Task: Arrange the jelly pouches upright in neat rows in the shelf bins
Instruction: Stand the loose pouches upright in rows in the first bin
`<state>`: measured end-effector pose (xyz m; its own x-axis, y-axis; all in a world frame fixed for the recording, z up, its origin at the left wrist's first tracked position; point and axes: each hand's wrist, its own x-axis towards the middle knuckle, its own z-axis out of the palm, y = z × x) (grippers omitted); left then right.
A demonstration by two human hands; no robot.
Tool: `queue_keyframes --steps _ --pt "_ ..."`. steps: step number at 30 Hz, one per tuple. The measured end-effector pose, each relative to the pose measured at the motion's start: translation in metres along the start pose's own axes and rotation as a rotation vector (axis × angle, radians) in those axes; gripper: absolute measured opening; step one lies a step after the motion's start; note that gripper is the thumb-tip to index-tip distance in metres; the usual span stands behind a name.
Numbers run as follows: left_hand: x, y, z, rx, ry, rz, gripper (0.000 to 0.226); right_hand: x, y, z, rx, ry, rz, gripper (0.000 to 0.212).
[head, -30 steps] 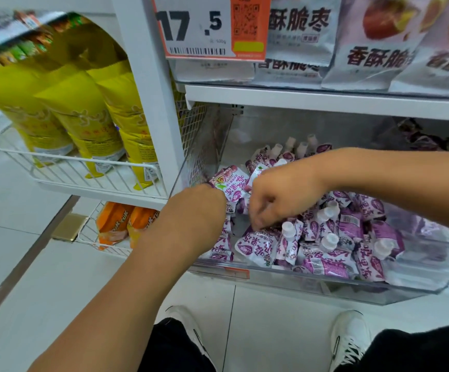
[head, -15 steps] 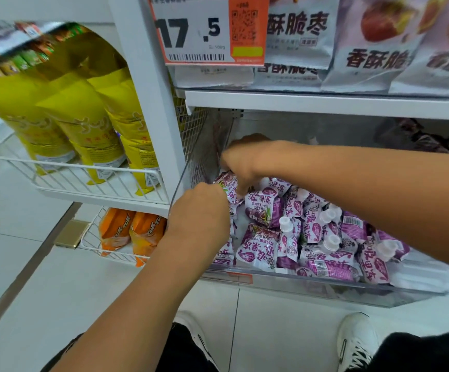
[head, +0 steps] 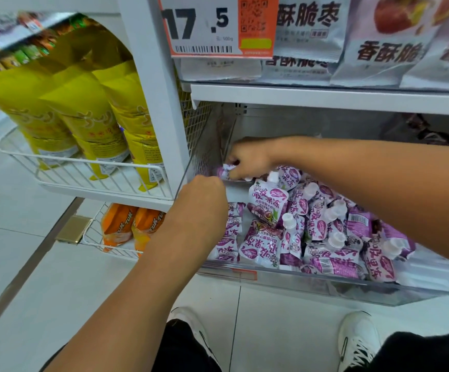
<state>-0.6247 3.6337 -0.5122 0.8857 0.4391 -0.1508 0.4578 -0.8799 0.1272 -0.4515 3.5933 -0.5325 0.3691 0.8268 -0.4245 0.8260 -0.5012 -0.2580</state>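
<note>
A clear plastic shelf bin [head: 325, 287] holds several purple-and-white jelly pouches [head: 322, 232] with white caps, most lying in a loose heap. A short row of pouches [head: 230, 232] stands along the bin's left wall. My right hand [head: 247, 159] reaches across to the bin's far left corner and pinches one pouch [head: 224, 171] there. My left hand [head: 204, 200] is at the bin's left wall, fingers curled down onto the standing row; the back of the hand hides what the fingers hold.
Yellow bags [head: 83, 116] hang in a white wire basket [head: 83, 170] to the left, orange packs [head: 132, 224] in a lower basket. A white upright post [head: 156, 103] separates them from the bin. A shelf [head: 325, 98] with silver bags and a price tag [head: 218, 25] overhangs the bin.
My right hand has moved from the middle of the heap up to the far left corner of the bin, carrying a pouch. My left hand has stayed at the left wall.
</note>
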Motion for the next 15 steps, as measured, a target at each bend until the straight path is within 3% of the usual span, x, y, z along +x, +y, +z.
queue_keyframes --steps 5,8,11,15 --pt "0.004 0.001 0.001 -0.021 0.046 -0.069 0.018 -0.002 -0.008 -0.010 0.287 -0.184 0.069 0.024" --pt "0.004 0.001 -0.001 -0.066 0.124 -0.110 0.027 -0.002 -0.016 -0.006 0.492 -0.281 0.069 0.009" --pt "0.005 -0.001 0.004 -0.102 0.174 -0.057 0.035 -0.006 -0.009 -0.001 0.533 -0.364 0.019 0.019" --pt "0.015 0.002 0.012 -0.023 0.169 0.033 0.030 -0.014 -0.005 0.010 0.414 -0.325 -0.016 0.025"
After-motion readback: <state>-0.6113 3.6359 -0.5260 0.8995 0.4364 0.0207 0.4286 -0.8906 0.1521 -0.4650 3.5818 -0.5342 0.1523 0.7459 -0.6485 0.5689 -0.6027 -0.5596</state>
